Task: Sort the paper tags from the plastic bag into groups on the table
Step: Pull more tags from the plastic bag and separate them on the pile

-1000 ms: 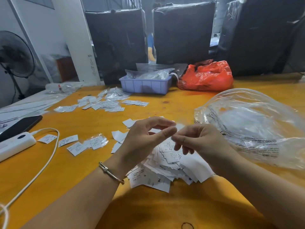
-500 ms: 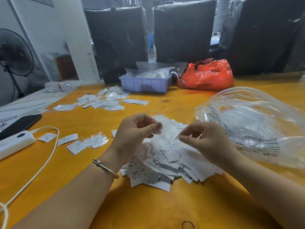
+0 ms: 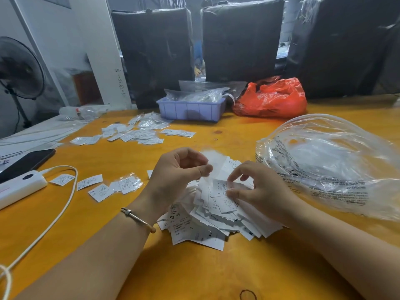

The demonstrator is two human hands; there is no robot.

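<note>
your left hand (image 3: 177, 176) sits at the centre of the frame, thumb and fingers curled round a thin clear sleeve (image 3: 211, 161), pinching it above the heap. your right hand (image 3: 257, 189), just right of it, pinches one paper tag (image 3: 223, 188) at the top of the pile of tags (image 3: 212, 221) on the orange surface (image 3: 194, 273). the big clear plastic bag (image 3: 331, 165) lies at the right edge. smaller sorted groups (image 3: 138, 133) lie spread toward the upper left, and a few more tags (image 3: 101, 187) at mid left.
</note>
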